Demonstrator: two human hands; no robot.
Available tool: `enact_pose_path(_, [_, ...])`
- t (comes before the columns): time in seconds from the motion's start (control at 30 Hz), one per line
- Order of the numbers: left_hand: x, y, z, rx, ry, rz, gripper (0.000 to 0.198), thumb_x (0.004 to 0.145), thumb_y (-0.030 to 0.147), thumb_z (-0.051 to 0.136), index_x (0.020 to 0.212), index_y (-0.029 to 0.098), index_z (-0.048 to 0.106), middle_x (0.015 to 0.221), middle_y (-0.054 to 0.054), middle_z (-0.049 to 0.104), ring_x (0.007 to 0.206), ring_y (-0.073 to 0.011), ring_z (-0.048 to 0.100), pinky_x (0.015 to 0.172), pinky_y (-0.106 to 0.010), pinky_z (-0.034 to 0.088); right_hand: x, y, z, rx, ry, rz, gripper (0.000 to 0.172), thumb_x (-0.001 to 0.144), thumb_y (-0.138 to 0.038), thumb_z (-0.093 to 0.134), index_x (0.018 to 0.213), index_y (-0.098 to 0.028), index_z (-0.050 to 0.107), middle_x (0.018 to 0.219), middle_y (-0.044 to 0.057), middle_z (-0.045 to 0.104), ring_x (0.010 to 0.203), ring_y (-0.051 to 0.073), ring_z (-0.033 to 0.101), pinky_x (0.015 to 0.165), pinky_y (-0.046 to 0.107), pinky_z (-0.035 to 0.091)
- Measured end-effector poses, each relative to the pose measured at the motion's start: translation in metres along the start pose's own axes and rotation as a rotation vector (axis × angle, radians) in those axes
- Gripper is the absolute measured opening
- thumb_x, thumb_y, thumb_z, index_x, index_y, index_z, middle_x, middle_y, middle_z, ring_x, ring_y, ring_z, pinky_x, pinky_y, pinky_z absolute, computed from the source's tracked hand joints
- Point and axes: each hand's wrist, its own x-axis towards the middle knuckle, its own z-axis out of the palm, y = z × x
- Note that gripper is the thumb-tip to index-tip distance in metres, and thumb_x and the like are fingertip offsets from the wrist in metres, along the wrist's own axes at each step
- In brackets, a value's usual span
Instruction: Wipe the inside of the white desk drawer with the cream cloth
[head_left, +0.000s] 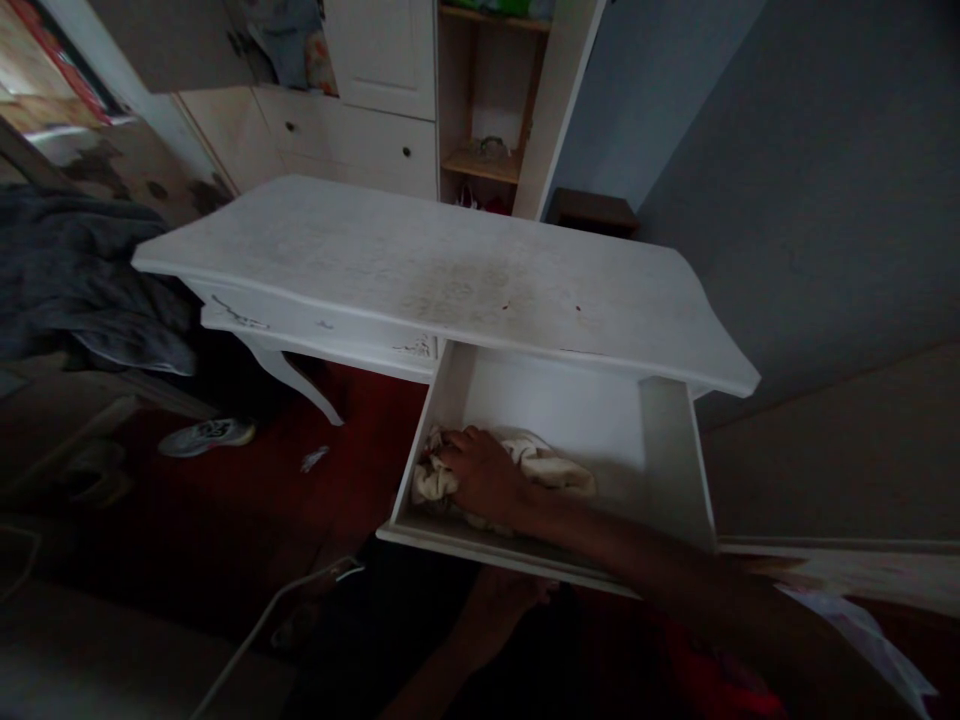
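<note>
Head view, the only one: I look down at a white wooden desk whose tabletop [300, 220] has grey smudges. An open drawer [675, 470] juts towards me at five o'clock in the view. Taking the drawer as its own dial, with its front at six, a crumpled cream cloth [555, 470] lies on its floor, bunched at eight o'clock near the front left corner, a loose tail reaching to the middle.

My right hand [480, 475] is over the bunched end, fingers curled closed around it. My left hand [510, 595] is at six, below the drawer front; I cannot tell whether it touches the wood or how far its grip is closed.

I judge this to be wiping the drawer's inside. To do it well, I should gather the loose tail into my palm, press fingertips into the corner seam, and draw the cloth along the edges before the middle. Steadying the drawer from below would help keep it from tipping.

I can read no brand, label or writing. Dark ornament marks the desk front at ten o'clock; the sneaker [206, 437] on the floor at eight has markings too dim to make out.
</note>
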Motion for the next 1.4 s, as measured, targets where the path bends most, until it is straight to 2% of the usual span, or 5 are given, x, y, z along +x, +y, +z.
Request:
enact_pose_path(0.43, [0.002, -0.01, 0.002, -0.099, 0.069, -0.007, 0.049, 0.068, 0.057, 0.074, 0.086, 0.011, 0.068, 0.084, -0.012, 0.072, 0.077, -0.0213, 0.066, 0.071, -0.032, 0.052, -0.004, 0.011, -0.009, 0.028, -0.234, -0.368, 0.025, 0.078, -0.01, 0.058, 0.1, -0.019, 0.066, 0.103, 0.004, 0.068, 0.095, 0.02, 0.056, 0.088, 0.032, 0.04])
enact_pose_path(1.03, [0.012, -0.023, -0.005, -0.092, 0.08, -0.087, 0.058, 0.058, 0.062, 0.077, 0.083, 0.01, 0.071, 0.082, -0.014, 0.073, 0.077, -0.0273, 0.069, 0.071, -0.039, 0.056, -0.124, 0.075, -0.057, 0.228, -0.659, 0.109, 0.023, 0.072, -0.014, 0.055, 0.086, -0.02, 0.072, 0.083, 0.004, 0.071, 0.074, 0.017, 0.064, 0.06, 0.023, 0.04])
enact_pose_path(1.17, [0.022, -0.035, -0.013, -0.095, 0.046, -0.168, 0.062, 0.046, 0.064, 0.082, 0.074, 0.01, 0.071, 0.076, -0.015, 0.072, 0.074, -0.0289, 0.069, 0.069, -0.041, 0.056, -0.135, 0.078, -0.071, 0.135, -0.782, 0.223, 0.024, 0.07, -0.015, 0.056, 0.086, -0.02, 0.073, 0.081, 0.005, 0.071, 0.069, 0.019, 0.065, 0.051, 0.023, 0.034])
enact_pose_path(1.27, [0.024, -0.038, -0.016, -0.086, 0.054, -0.186, 0.062, 0.045, 0.063, 0.082, 0.074, 0.01, 0.071, 0.075, -0.015, 0.072, 0.073, -0.0287, 0.069, 0.069, -0.041, 0.056, -0.14, 0.08, -0.073, 0.094, -0.753, 0.239, 0.024, 0.068, -0.014, 0.056, 0.085, -0.019, 0.072, 0.08, 0.006, 0.071, 0.071, 0.02, 0.066, 0.051, 0.023, 0.033])
enact_pose_path(1.4, [0.02, -0.034, -0.013, -0.043, 0.098, -0.177, 0.06, 0.049, 0.063, 0.08, 0.076, 0.011, 0.073, 0.076, -0.014, 0.072, 0.072, -0.0273, 0.069, 0.069, -0.039, 0.056, -0.137, 0.09, -0.069, 0.082, -0.49, 0.282, 0.02, 0.07, -0.015, 0.058, 0.087, -0.018, 0.069, 0.09, 0.008, 0.07, 0.083, 0.022, 0.065, 0.064, 0.026, 0.042])
